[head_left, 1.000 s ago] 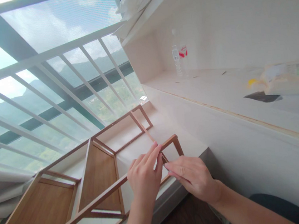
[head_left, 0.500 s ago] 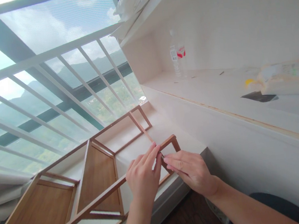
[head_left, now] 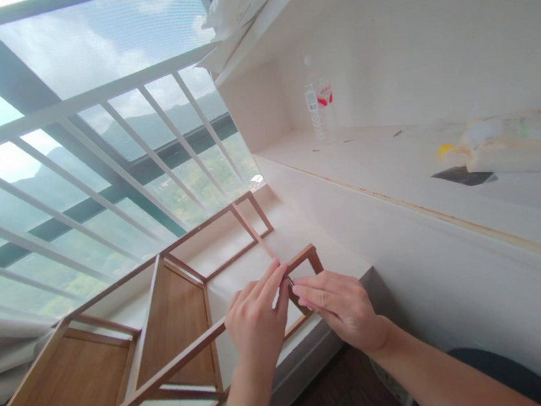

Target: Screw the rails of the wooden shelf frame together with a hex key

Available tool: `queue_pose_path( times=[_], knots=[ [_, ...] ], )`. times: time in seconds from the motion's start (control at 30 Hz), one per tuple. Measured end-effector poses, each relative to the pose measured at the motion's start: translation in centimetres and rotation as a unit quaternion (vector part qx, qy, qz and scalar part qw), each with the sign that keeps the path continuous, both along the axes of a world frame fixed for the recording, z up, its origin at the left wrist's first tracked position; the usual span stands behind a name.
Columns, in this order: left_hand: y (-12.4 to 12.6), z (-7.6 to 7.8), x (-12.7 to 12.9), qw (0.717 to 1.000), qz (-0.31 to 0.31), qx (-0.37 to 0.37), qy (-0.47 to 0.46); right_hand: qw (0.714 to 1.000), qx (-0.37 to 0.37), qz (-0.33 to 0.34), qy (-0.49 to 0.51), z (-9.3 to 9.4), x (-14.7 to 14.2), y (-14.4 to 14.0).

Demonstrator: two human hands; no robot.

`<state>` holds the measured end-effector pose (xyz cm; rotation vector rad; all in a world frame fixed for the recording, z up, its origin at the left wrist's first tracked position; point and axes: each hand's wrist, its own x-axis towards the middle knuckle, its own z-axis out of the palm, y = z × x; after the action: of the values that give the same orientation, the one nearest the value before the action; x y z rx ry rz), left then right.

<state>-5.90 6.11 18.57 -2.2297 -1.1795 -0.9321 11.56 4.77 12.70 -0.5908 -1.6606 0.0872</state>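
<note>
A brown wooden shelf rack (head_left: 176, 318) with slim rails and solid panels lies on its side along the window ledge. My left hand (head_left: 257, 318) is closed round its near long rail, close to the joint with a crossbar. Just right of it, my right hand (head_left: 340, 302) pinches a small, thin metal piece (head_left: 290, 281) against the same joint. Only a glint of that piece shows between the fingertips, so I cannot make out its kind. Both hands nearly touch.
White railings (head_left: 146, 139) and a window stand behind the rack. To the right, a white shelf (head_left: 373, 159) carries a clear plastic bottle (head_left: 314, 110) and a soft plastic package (head_left: 513, 146). A grey curtain (head_left: 5, 357) hangs at the left.
The view has shifted very slightly. Both hands keep their places at the rack's joint, and a little more of the metal piece shows between the fingertips.
</note>
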Motion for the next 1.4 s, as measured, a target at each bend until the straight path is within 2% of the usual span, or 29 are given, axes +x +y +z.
queue_pose_path(
  times=[0.5,1.0,1.4],
  knots=[
    [0.12,0.15,-0.03,1.0,-0.001,0.006,0.004,1.0,-0.012,0.011,0.02,0.52,-0.06,0.33],
    [0.05,-0.01,-0.16,1.0,-0.003,-0.002,0.009,0.999,-0.032,0.001,0.0,-0.28,-0.37,-0.1],
    [0.07,-0.03,-0.07,1.0,-0.005,-0.001,0.002,0.998,-0.059,0.0,0.024,0.07,-0.21,-0.24]
  ],
)
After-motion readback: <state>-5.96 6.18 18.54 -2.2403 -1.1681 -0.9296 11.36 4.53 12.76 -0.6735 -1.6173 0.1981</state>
